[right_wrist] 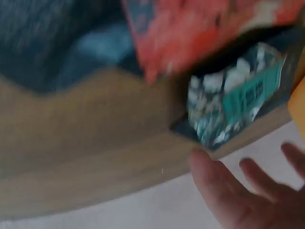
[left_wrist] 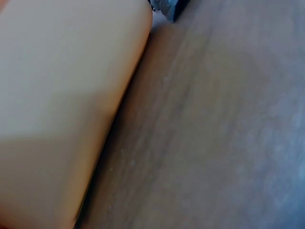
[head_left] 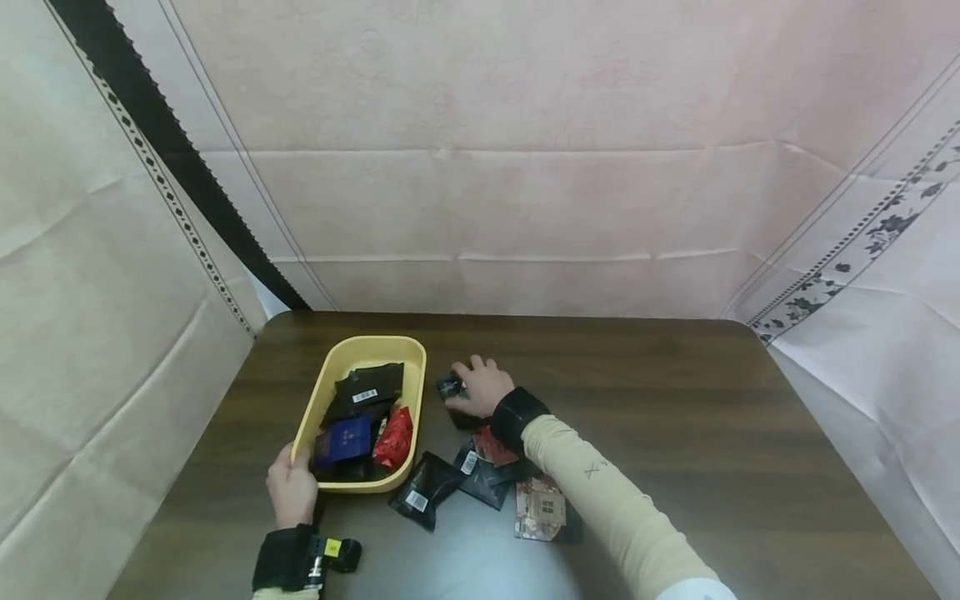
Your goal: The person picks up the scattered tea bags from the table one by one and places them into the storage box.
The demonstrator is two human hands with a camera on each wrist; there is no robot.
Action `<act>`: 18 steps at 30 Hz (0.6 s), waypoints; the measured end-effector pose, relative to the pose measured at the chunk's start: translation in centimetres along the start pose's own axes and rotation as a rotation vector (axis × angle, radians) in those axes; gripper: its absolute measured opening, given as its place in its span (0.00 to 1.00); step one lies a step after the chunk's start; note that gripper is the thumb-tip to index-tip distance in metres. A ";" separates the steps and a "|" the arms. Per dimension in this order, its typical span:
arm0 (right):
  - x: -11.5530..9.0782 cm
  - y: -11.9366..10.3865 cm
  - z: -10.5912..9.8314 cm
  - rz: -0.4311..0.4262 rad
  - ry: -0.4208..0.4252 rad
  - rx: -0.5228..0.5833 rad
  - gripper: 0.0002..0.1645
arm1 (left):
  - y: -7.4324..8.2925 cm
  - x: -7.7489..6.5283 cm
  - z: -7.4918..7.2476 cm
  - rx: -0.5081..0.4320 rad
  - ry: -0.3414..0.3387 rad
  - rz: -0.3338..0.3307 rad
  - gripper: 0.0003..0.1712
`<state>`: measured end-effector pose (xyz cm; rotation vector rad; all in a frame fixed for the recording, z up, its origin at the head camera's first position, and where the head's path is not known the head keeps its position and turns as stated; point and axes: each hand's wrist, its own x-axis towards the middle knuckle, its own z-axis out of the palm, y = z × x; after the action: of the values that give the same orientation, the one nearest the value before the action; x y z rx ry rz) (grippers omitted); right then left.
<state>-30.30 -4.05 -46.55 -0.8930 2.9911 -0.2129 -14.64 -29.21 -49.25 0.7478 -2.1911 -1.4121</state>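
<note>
My left hand point(head_left: 292, 492) grips the near left corner of a yellow plastic basket point(head_left: 422, 379). Inside lie black packets point(head_left: 367, 385), a blue packet point(head_left: 347, 439) and a red packet point(head_left: 395, 437). The left wrist view shows mostly the basket's outer wall point(left_wrist: 62, 95). To the right of the basket, my right hand point(head_left: 483, 390) is over a small dark packet point(head_left: 452, 387), partly hiding it. Seen from the right wrist, the fingers point(right_wrist: 209, 176) are spread beside this packet point(right_wrist: 238, 95), which has a green label and a whitish printed pattern.
Nearer me lie a black packet with a white label point(head_left: 427, 490), a dark blue pouch point(head_left: 487, 487), a red-printed packet point(head_left: 493, 447) and a brown picture packet point(head_left: 538, 510). Pale cloth point(head_left: 525, 208) hangs behind the brown wooden table point(head_left: 675, 417).
</note>
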 end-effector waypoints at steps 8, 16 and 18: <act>-0.2 -0.4 0.7 0.004 -0.193 -0.037 0.43 | 0.0 -0.2 0.1 -0.021 -0.030 -0.041 0.21; 0.8 0.3 2.1 -0.034 -0.083 -0.065 0.25 | 0.0 -0.1 0.0 -0.038 -0.009 -0.027 0.20; 1.1 0.6 2.3 -0.046 -0.037 -0.067 0.23 | 0.0 0.0 -0.1 -0.040 -0.001 -0.015 0.20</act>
<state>-31.43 -4.40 -48.94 -0.9621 2.9617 -0.0962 -14.53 -29.26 -49.24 0.7505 -2.1564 -1.4591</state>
